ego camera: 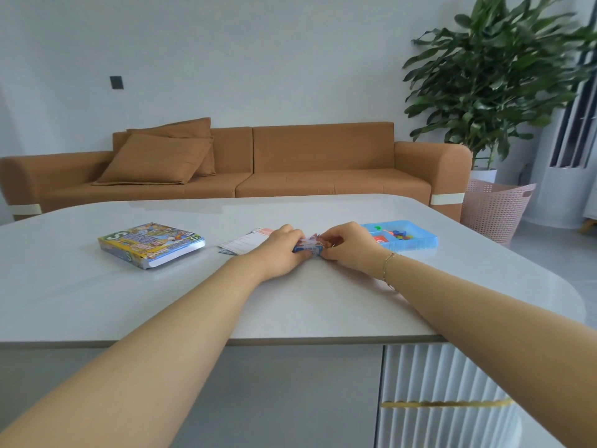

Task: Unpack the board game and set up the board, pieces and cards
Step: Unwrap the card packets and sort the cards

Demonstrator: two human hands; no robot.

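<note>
Both hands met at the middle of the table (323, 302), clamped from either side on a small stack of cards (309, 247). The left hand (280, 250) lay knuckles-up with its fingers curled over the stack's left end; the right hand (347, 242) pinched the right end with thumb and bent fingers. The cards sat low, touching or just above the tabletop; which, I could not tell. Only a strip of their blue and white print showed between the two hands.

From the cards, a folded sheet (245, 242) lay at ten o'clock, just beyond the left hand and partly hidden by it. The box (151, 244), closed-looking and brightly printed, rested well apart at nine o'clock, flat on the table. The blue tray (420, 242) stood at two o'clock, just past the right hand, with small coloured pieces (400, 235) in one compartment and a red item in another, too small to make out.

A thin bracelet (387, 265) ringed the right wrist. Beyond the table, at twelve o'clock, stood a brown sofa (290, 163), with a plant (491, 76) and a pink basket (494, 208) toward two o'clock.
</note>
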